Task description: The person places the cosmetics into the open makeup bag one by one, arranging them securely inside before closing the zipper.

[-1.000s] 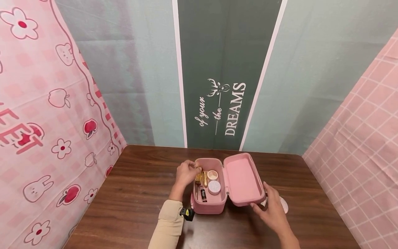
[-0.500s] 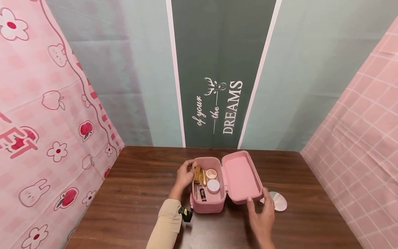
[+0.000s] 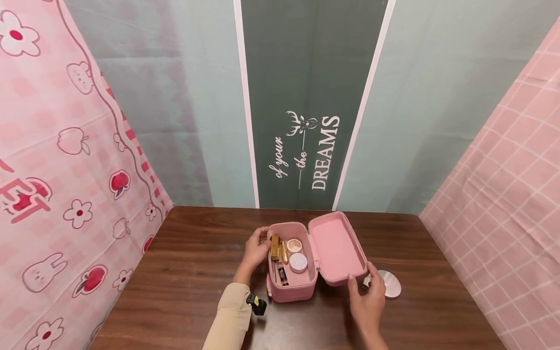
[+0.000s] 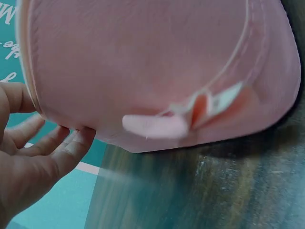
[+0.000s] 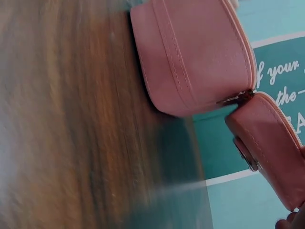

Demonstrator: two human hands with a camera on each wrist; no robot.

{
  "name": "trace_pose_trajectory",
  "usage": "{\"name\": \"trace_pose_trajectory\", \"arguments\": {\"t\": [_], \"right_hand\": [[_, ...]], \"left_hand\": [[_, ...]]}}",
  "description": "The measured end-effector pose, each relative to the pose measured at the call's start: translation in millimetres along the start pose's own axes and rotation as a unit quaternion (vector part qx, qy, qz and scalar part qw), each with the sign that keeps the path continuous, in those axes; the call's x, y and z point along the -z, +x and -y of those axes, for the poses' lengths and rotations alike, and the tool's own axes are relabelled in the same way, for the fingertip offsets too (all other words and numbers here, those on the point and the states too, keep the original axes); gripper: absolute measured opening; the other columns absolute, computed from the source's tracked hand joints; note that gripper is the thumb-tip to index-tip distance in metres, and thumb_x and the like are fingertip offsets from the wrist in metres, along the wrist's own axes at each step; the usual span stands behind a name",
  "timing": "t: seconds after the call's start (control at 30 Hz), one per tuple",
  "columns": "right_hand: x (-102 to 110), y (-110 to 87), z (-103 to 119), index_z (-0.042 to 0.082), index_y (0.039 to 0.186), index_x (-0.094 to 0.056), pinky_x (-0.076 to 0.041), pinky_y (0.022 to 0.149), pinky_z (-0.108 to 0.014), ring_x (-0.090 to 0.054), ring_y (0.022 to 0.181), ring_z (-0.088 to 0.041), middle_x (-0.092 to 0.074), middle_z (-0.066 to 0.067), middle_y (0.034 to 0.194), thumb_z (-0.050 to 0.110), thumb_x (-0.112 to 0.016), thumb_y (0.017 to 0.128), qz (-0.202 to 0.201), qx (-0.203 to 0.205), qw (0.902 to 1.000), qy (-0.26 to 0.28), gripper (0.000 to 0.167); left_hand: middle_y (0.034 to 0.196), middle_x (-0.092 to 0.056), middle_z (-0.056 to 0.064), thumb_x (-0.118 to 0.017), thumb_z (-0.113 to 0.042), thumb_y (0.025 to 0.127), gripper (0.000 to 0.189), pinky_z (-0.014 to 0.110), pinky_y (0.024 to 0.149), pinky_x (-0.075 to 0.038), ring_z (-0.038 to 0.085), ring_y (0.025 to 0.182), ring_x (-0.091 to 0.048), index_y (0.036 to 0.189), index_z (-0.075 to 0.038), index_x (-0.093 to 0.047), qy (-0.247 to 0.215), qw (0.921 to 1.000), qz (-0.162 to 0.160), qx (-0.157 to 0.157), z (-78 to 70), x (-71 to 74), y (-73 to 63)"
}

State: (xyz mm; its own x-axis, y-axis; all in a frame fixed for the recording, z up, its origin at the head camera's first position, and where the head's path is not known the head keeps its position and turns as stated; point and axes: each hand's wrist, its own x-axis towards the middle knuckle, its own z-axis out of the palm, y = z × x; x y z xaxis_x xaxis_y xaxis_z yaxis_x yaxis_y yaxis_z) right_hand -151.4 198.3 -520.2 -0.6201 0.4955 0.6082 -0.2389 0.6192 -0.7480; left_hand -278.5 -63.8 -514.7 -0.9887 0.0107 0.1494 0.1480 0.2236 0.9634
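A pink makeup case (image 3: pixel 292 294) stands on the table with its lid (image 3: pixel 338 248) swung out to the right. My left hand (image 3: pixel 255 250) grips the case's left rim; in the left wrist view its fingers (image 4: pixel 71 148) press the outer wall. The lid's near right corner is held by my right hand (image 3: pixel 368 297), thumb at the front edge. Inside the case lie a gold box (image 3: pixel 274 248), a gold lipstick-like tube (image 3: pixel 285 253), a round palette with divided pans (image 3: pixel 294 246), a round pale-lidded container (image 3: pixel 298 263) and a small black tube (image 3: pixel 282 276).
On the wooden table (image 3: pixel 183 291), a round white compact-like item (image 3: pixel 392 284) lies right of the lid, partly behind my right hand. A fabric backdrop (image 3: pixel 297 73) rises at the table's back edge, with pink cloths on both sides.
My left hand has drawn back from the gold box inside the case to its left rim. My right hand has shifted left along the lid, uncovering more of the round white item.
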Motion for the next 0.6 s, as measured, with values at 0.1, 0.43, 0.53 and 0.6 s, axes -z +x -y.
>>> {"name": "trace_pose_trajectory", "arguments": {"t": [0.1,0.43,0.53,0.6], "right_hand": [[-1.2,6.4,-2.2,-0.007,0.12,-0.055,-0.031,0.075,-0.028,-0.048,0.091,-0.031,-0.056,-0.024,0.109,-0.006,-0.072,0.07,0.01,-0.018,0.9998,-0.007,0.053],[-12.4,29.5,-12.8,-0.009,0.118,-0.056,-0.041,0.063,-0.009,-0.051,0.088,-0.022,-0.057,-0.021,0.101,-0.009,-0.066,0.075,0.029,-0.061,0.9967,0.044,0.044],[-17.2,38.0,-15.3,-0.008,0.119,-0.056,-0.041,0.063,-0.008,-0.051,0.089,-0.019,-0.057,-0.021,0.103,-0.008,-0.064,0.077,0.044,-0.098,0.9921,0.064,0.043],[-20.7,42.9,-17.0,-0.008,0.12,-0.056,-0.041,0.064,-0.007,-0.052,0.088,-0.018,-0.059,-0.022,0.105,-0.008,-0.062,0.078,0.051,-0.12,0.9885,0.077,0.042]], "left_hand": [[0.112,-0.056,0.024,-0.055,0.005,0.081,0.041,0.044,0.082,-0.046,0.037,0.1,-0.057,0.122,0.006,-0.05,-0.021,0.9996,-0.008,0.016,0.2,2.4,-3.8],[0.109,-0.052,0.029,-0.057,0.005,0.079,0.045,0.038,0.066,-0.051,0.034,0.085,-0.06,0.122,0.009,-0.046,-0.052,0.9972,-0.033,0.044,0.0,3.9,-24.1],[0.106,-0.052,0.029,-0.058,0.005,0.076,0.048,0.035,0.063,-0.052,0.032,0.081,-0.061,0.122,0.011,-0.045,-0.04,0.9972,-0.053,0.035,-1.8,2.6,-30.4],[0.104,-0.052,0.027,-0.059,0.006,0.075,0.048,0.034,0.064,-0.052,0.031,0.08,-0.061,0.12,0.011,-0.046,-0.027,0.9966,-0.071,0.032,-3.7,1.3,-34.6]]}}
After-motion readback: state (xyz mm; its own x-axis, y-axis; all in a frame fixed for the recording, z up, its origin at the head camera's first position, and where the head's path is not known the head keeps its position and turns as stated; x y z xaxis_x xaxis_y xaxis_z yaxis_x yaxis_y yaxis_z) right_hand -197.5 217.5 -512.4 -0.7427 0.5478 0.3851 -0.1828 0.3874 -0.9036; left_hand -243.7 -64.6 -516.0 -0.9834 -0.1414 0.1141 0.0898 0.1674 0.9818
